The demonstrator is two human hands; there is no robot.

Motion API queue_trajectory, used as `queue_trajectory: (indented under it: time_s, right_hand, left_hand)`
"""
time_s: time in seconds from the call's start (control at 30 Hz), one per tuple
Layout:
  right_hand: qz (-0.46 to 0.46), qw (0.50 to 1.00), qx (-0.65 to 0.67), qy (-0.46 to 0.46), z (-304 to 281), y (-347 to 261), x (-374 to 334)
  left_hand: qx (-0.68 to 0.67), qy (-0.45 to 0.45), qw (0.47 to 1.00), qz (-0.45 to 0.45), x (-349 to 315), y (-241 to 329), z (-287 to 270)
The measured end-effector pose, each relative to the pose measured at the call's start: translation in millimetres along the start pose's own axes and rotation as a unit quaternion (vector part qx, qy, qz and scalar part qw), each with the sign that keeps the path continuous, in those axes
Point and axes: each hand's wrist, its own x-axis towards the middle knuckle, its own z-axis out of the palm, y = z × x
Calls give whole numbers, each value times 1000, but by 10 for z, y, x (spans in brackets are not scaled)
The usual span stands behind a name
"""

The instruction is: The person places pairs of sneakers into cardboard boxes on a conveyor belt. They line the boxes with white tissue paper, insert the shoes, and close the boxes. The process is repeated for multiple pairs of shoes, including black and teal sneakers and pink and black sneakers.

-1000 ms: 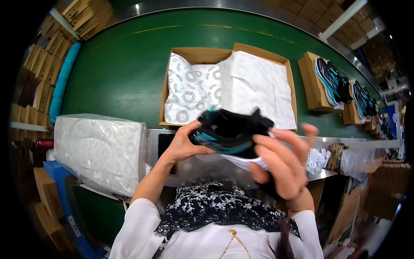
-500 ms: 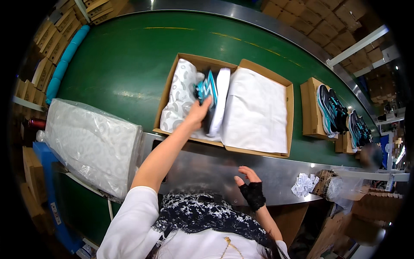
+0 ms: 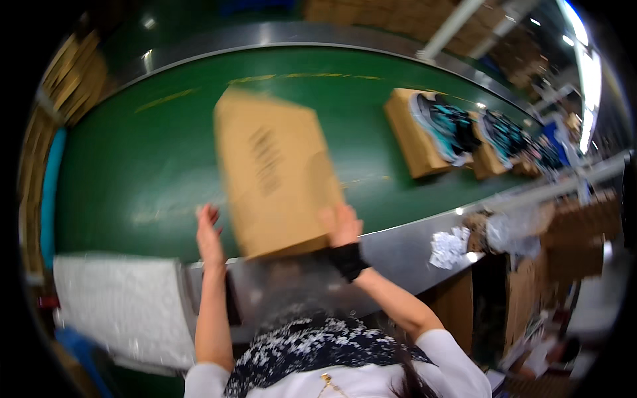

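Note:
A closed brown cardboard box (image 3: pixel 275 172) lies on the green conveyor belt (image 3: pixel 133 172), blurred by motion. My right hand (image 3: pixel 342 225), in a black wrist band, grips the box's near right corner. My left hand (image 3: pixel 208 233) is raised with its fingers spread just beside the box's near left edge; whether it touches the box I cannot tell. Both of my forearms reach up from the lower edge over the belt's metal rim (image 3: pixel 398 249).
Further right on the belt stand open boxes holding teal-and-black shoes (image 3: pixel 443 125), with more behind them (image 3: pixel 507 136). A stack of white patterned wrapping paper (image 3: pixel 119 308) lies at lower left. Crumpled paper (image 3: pixel 448 247) sits on the rim. Flat cartons (image 3: pixel 70 83) are piled at left.
The open box with tissue paper and shoes is now shut. My left hand has left the shoe inside, and both hands are now at the box's near edge.

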Motion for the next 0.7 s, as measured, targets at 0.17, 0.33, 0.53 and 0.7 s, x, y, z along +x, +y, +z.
queue_trajectory:
  time_s: [0.17, 0.33, 0.53, 0.7]
  right_hand:
    - [-146, 976, -157, 43, 380, -110, -32]
    - [-115, 984, -138, 1, 158, -105, 43]
    - [-177, 975, -126, 57, -304, -448, 477]
    - [-228, 955, 55, 181, -840, -645, 561]
  left_hand:
    - [216, -70, 963, 144, 243, -931, -147]
    - [46, -210, 975, -56, 237, -510, -137]
    - [-282, -265, 906, -171, 104, -70, -137]
    - [-348, -172, 908, -156, -267, 199, -572]
